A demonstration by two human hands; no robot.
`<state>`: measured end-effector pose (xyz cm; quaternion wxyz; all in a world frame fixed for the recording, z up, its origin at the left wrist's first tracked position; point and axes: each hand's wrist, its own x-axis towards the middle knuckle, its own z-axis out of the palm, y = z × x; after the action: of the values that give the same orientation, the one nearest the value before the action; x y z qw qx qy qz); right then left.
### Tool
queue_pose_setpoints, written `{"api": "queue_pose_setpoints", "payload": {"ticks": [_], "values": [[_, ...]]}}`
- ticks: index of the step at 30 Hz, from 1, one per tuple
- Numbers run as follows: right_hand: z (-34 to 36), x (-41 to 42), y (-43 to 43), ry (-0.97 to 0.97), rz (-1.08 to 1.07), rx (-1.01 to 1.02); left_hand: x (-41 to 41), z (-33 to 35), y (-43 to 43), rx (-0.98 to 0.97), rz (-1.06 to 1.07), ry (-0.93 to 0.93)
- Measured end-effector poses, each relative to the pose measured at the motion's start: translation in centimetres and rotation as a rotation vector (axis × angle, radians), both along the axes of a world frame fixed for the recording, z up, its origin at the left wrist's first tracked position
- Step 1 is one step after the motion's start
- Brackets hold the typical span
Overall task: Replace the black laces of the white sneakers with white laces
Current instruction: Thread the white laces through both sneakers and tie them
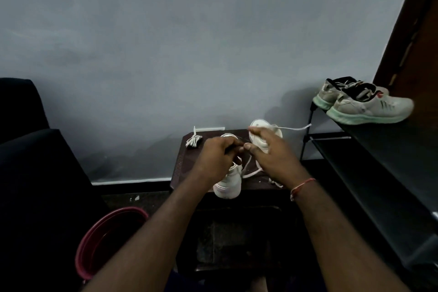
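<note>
White lace [294, 128] runs from right hand [272, 156]; left hand [218, 159] seemingly pinches black lace [239, 144].

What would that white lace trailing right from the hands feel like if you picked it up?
Probably floppy: the white lace sags slightly beyond the right hand, and a white strand lies curled on the table. Likely very light, since it looks thin.

A pair of grey running shoes [369, 104] with mint-green soles sits on top of a black shoe rack [379, 149] at the right, beside a brown door [417, 31]. A maroon tub [83, 253] stands on the floor, lower left, near a dark chair [28, 149]. Behind the small dark brown bench [187, 166] is a grey wall [189, 42].
</note>
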<state>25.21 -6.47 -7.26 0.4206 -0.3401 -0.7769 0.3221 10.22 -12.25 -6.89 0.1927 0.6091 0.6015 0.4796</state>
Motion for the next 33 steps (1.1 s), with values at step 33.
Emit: {"api": "queue_pose_setpoints", "payload": {"ticks": [33], "values": [[-9.2,-5.4,-1.8,0.333,-0.212,-0.481,-2.7,-5.6,-4.3,-0.235,0.308,0.443]]}}
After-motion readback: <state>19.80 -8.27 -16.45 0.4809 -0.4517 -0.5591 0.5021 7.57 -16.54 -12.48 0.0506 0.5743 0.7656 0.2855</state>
